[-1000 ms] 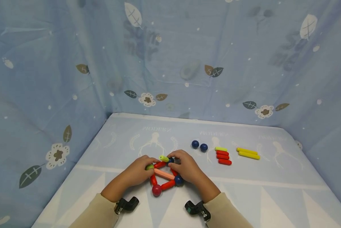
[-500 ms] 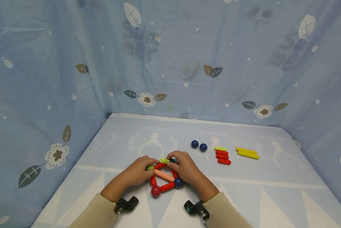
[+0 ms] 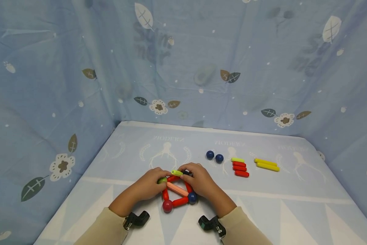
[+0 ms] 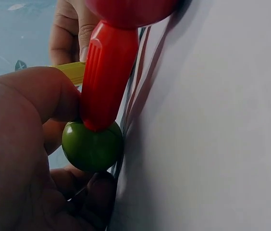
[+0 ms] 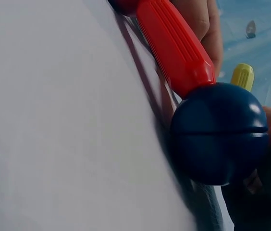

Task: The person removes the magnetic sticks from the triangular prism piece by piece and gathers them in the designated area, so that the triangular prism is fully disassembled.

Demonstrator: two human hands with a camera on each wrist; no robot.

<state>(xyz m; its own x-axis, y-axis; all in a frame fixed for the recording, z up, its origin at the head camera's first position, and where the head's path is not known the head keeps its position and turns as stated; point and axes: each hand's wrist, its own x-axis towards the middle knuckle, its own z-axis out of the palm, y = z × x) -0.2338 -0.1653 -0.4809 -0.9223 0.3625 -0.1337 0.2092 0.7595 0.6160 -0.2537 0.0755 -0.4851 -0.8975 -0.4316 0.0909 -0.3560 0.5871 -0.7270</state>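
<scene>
On the table lies a frame of magnetic toy pieces: short red rods (image 3: 180,201) join balls at the corners, and a salmon rod (image 3: 177,189) crosses the middle. My left hand (image 3: 148,184) holds the green ball (image 4: 93,147) at the left corner, thumb and fingers around it. A crimson ball (image 3: 167,206) marks the near corner and a blue ball (image 5: 219,134) the right one. At the far corner, my right hand (image 3: 198,178) pinches the right end of a yellow-green rod (image 3: 177,173), which lies crosswise. Its fingers partly hide the dark blue ball (image 3: 186,173) there.
Beyond my right hand sit two loose blue balls (image 3: 214,156). Right of them is a row of short red rods (image 3: 240,168) with a yellow-green rod (image 3: 238,160); two long yellow rods (image 3: 267,164) lie farther right. A patterned curtain (image 3: 183,61) encloses the table's back and sides.
The yellow-green rod has tipped down from a raised slant to nearly level, the right fingers shifting onto its end. The frame's near corner has slid slightly toward me. My left hand stays put.
</scene>
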